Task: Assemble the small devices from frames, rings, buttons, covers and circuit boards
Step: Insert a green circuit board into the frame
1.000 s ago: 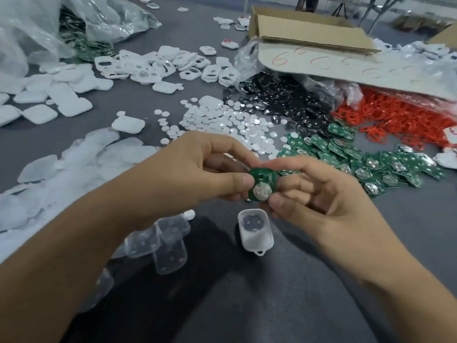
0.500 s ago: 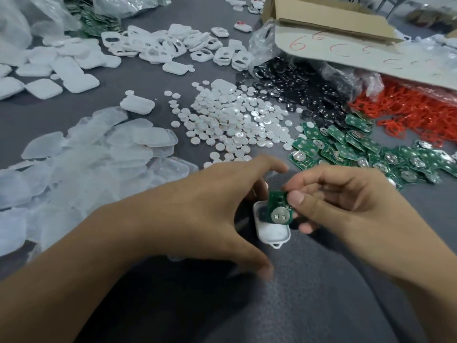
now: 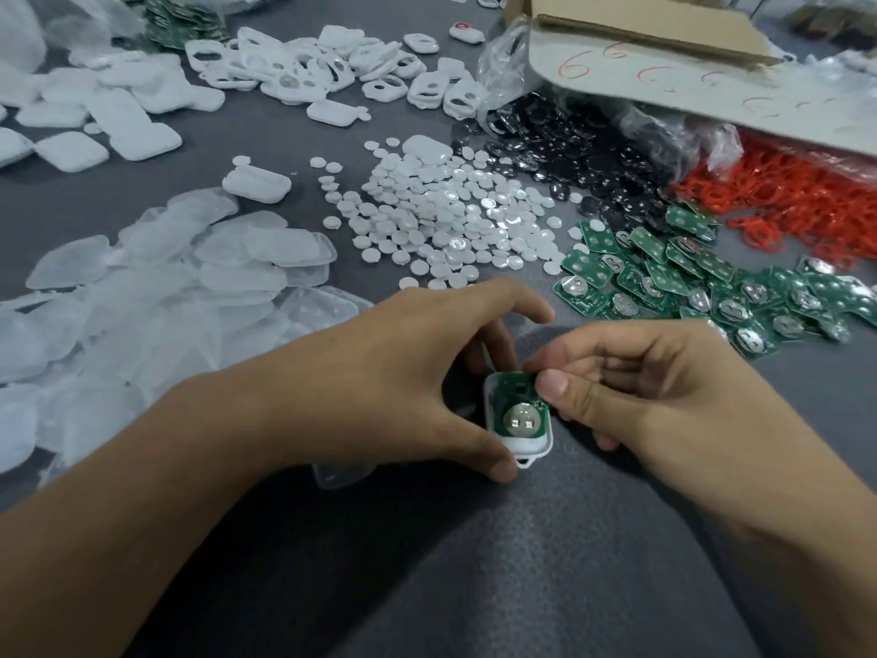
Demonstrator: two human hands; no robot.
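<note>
A small white frame [image 3: 527, 447] lies on the grey cloth near the middle. A green circuit board [image 3: 515, 406] with a round silver battery clip sits inside it. My right hand [image 3: 640, 387] pinches the board's upper right edge between thumb and fingers. My left hand [image 3: 389, 382] arches over the frame's left side, with its thumb tip against the frame's lower left corner and its fingers curled round the far end.
A pile of green circuit boards [image 3: 688, 287] lies to the right, white round buttons [image 3: 451, 216] behind, black discs [image 3: 569, 135] and red rings [image 3: 807, 201] further back. Clear covers [image 3: 166, 277] spread at left, white frames [image 3: 308, 73] far left, a cardboard box [image 3: 664, 35] at top right.
Both hands came down from mid-air to the frame on the cloth. The board went from held above the frame into the frame. My left hand let go of the board and took the frame.
</note>
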